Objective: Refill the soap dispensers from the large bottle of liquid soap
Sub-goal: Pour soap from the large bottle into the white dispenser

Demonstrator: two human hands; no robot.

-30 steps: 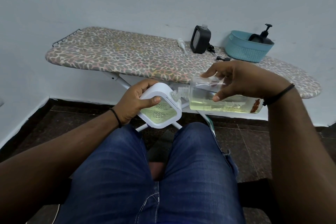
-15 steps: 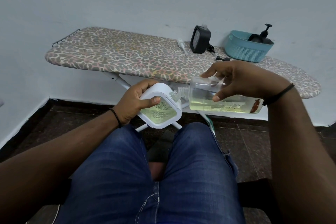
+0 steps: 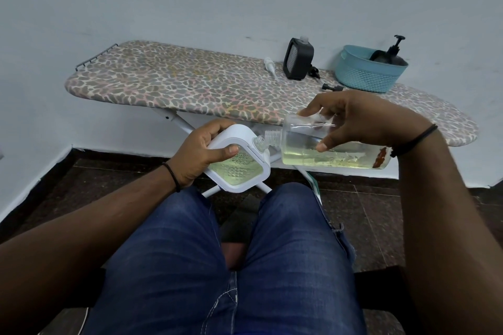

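My left hand (image 3: 200,155) grips a white square soap dispenser (image 3: 239,163) with a clear textured window showing pale yellow soap, tilted over my lap. My right hand (image 3: 353,119) holds the large clear bottle (image 3: 313,152) of yellow liquid soap lying nearly on its side. The bottle's threaded neck meets the dispenser's open neck (image 3: 260,143). A black square dispenser (image 3: 298,62) stands uncapped on the ironing board. Another black pump bottle (image 3: 393,54) sits in the teal basket.
The ironing board (image 3: 190,84) with a leopard-print cover stands against the wall ahead of my knees. On it lie a white pump head (image 3: 269,64), a black pump part (image 3: 330,87) and a teal basket (image 3: 364,76). Dark floor tiles lie below.
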